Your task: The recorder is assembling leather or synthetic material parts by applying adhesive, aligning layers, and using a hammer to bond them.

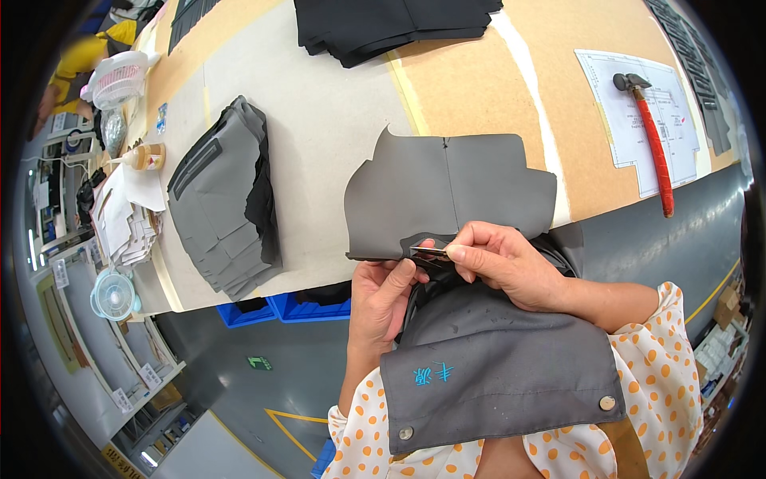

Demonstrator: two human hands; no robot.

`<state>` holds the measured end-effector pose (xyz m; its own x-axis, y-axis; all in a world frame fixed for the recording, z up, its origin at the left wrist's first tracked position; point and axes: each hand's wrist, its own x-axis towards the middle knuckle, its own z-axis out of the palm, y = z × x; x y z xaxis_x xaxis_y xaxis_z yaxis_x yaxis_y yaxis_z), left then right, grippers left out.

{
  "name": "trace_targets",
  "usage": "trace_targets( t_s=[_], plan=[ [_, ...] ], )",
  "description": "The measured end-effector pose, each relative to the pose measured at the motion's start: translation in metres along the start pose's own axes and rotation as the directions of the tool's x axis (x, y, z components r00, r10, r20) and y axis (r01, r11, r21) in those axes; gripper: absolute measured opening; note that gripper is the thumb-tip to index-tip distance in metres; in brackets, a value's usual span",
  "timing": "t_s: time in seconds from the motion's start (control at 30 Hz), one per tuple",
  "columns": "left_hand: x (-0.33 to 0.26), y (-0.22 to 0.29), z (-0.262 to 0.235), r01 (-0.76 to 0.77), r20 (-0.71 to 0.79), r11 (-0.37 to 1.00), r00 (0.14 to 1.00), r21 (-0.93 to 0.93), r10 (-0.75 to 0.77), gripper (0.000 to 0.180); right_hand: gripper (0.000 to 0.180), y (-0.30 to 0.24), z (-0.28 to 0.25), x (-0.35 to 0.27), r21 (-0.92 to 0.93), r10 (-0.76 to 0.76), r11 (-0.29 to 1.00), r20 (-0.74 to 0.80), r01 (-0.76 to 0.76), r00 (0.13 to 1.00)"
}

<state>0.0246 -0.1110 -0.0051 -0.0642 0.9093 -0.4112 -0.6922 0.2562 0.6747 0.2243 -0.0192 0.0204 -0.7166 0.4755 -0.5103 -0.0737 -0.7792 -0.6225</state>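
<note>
A grey, leather-like panel (407, 184) lies on the table in front of me, with a seam line down its middle and its near edge lifted. My left hand (381, 297) pinches that near edge, thumb on top, beside a small black-rimmed part (416, 239). Between the thumb and fingers of my right hand (511, 267) is a thin, pointed metal tool (429, 251). Its tip points left, close to the left fingertips. The tool's exact kind does not show, as the fingers hide most of it. Dark material bunches below both hands, over the table's front edge.
Stacked grey pieces (215, 207) lie to the left, and black ones (391, 28) at the far side. A red-handled hammer (656, 148) rests on a paper pattern (602, 92) at the right. Left are a glue bottle (146, 156) and small fan (114, 294). Blue bins (315, 308) stand below.
</note>
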Motion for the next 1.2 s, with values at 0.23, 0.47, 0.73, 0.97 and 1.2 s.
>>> trace_targets(
  t_s=[0.23,0.47,0.73,0.97,1.2],
  plan=[
    [0.002,0.002,0.006,-0.005,-0.032,1.0,0.999,0.023,0.006,0.024,0.02,-0.004,0.0,-0.002,-0.033,0.004,0.999,-0.027,-0.005,1.0],
    [0.09,0.109,-0.017,0.089,0.046,0.773,0.988,0.628,-0.15,0.029,0.018,-0.047,-0.009,-0.027,-0.057,-0.172,0.985,-0.25,0.163,0.953],
    [0.212,0.123,0.091,-0.437,0.469,0.182,0.86,0.881,-0.203,0.038,0.034,-0.067,-0.025,-0.024,-0.738,-0.456,0.55,0.125,0.39,0.881],
    [0.144,0.103,0.012,-0.262,0.186,0.185,0.919,0.947,0.349,0.045,0.017,-0.101,-0.061,0.084,-0.891,-0.681,-0.027,0.348,0.452,0.645],
    [0.111,0.044,0.007,-0.102,0.003,0.196,0.892,0.975,0.451,0.081,0.031,-0.118,-0.063,0.124,-0.986,-0.359,-0.151,0.119,0.068,0.926]
  ],
)
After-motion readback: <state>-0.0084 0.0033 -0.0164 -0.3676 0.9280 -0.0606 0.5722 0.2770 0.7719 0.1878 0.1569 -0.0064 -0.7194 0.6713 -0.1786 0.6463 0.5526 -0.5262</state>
